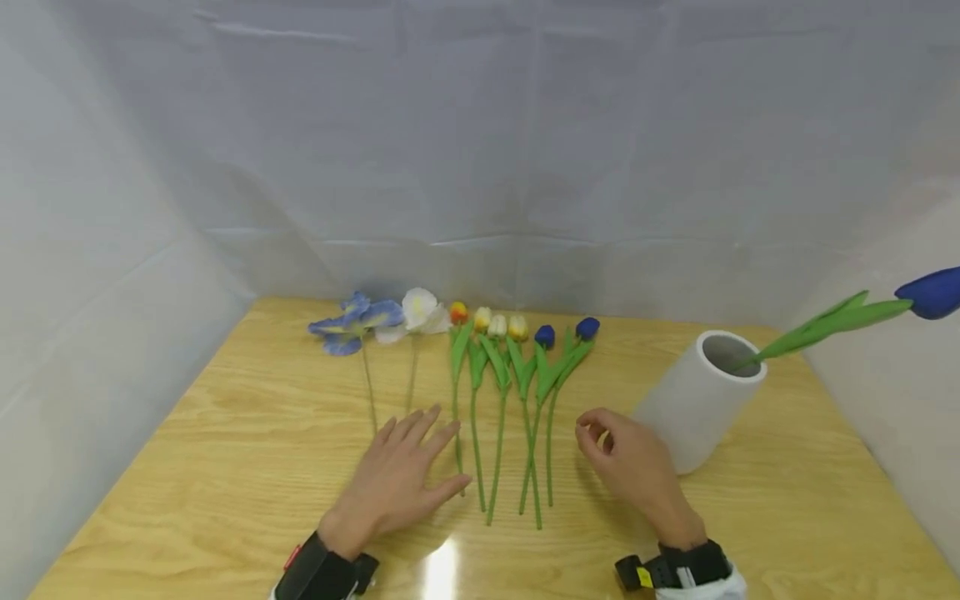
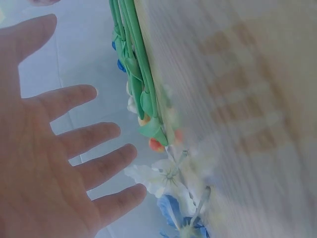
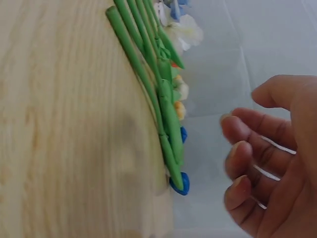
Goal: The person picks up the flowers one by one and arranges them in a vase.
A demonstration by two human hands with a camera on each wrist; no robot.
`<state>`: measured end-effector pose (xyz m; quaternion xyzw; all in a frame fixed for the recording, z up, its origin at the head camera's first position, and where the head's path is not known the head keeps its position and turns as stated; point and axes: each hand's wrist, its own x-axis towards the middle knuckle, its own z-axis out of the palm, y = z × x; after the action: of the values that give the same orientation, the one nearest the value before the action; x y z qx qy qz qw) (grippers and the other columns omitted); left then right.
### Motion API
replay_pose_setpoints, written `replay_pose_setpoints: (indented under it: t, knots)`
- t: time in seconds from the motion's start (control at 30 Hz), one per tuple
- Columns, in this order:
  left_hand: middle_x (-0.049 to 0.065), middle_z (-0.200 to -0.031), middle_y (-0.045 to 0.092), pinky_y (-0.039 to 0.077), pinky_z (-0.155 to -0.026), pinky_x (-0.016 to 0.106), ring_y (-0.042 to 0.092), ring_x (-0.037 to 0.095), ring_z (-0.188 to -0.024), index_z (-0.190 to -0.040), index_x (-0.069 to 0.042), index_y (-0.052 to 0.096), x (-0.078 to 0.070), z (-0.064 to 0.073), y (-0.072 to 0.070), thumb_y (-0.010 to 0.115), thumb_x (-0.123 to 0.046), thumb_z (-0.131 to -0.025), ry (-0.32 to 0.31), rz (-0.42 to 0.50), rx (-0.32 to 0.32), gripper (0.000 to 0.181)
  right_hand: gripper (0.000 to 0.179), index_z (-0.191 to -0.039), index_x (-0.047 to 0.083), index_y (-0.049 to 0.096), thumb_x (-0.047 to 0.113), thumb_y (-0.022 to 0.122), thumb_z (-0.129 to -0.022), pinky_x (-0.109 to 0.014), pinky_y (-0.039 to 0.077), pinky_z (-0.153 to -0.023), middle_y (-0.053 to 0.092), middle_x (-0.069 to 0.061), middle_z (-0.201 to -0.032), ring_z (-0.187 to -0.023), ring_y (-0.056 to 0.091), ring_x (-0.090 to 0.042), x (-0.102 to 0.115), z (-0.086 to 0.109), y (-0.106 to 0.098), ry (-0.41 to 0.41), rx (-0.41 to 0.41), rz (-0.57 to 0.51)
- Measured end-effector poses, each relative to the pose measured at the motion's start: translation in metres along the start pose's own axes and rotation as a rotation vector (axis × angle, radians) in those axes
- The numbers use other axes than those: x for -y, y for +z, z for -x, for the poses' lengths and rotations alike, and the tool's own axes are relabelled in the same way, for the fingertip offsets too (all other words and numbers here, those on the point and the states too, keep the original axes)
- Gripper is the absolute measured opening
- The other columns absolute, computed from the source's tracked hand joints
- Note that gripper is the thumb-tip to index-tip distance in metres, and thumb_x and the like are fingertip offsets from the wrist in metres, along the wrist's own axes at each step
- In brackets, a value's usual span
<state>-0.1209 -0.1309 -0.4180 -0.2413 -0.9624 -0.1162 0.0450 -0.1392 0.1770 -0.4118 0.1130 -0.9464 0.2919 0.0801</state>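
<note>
Spread fingers mark my left hand, held palm down over the lower stems at the left of the flower row; nothing is in it. My right hand hovers between the row and the white vase, its fingers loosely curled and empty in the right wrist view. Nearest to it lie two blue tulips. Several pale yellow and white tulips lie left of those, then an orange-yellow tulip. Another blue tulip stands in the vase, leaning far to the right.
Left of the tulips lie a white flower and a blue-violet flower on thin stems. All rest on a wooden table. A grey-white sheet hangs behind the table and along its sides.
</note>
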Motion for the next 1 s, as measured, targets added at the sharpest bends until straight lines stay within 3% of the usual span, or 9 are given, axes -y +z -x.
replay_pose_setpoints:
  t: [0.2,0.67,1.0]
  knots:
    - [0.016,-0.147,0.037,0.025,-0.106,0.059,0.037,0.038,-0.131,-0.14,-0.017,0.05,0.003,0.0,0.0,0.043,-0.065,-0.092,-0.009,-0.005,-0.009,0.068,0.017,-0.102,0.016,0.069,0.028,0.06,-0.094,-0.027,0.046,-0.06,0.062,0.009,-0.082,-0.068,0.054,-0.006,-0.002,-0.002,0.009,0.056,0.069,-0.002]
    - [0.016,-0.148,0.037,0.026,-0.106,0.059,0.037,0.037,-0.131,-0.14,-0.016,0.05,0.002,0.0,-0.002,0.044,-0.063,-0.092,-0.012,-0.012,-0.004,0.067,0.02,-0.104,0.017,0.069,0.032,0.057,-0.096,-0.028,0.047,-0.06,0.063,0.009,-0.083,-0.07,0.055,-0.006,-0.001,-0.005,0.017,0.082,0.11,-0.006]
    - [0.016,-0.148,0.036,0.025,-0.107,0.058,0.036,0.036,-0.132,-0.141,-0.016,0.048,0.004,-0.004,-0.001,0.045,-0.061,-0.093,0.003,-0.024,-0.021,0.067,0.021,-0.105,0.016,0.069,0.03,0.056,-0.095,-0.028,0.048,-0.06,0.064,0.006,-0.085,-0.068,0.056,-0.006,-0.003,-0.009,0.025,0.116,0.069,-0.019]
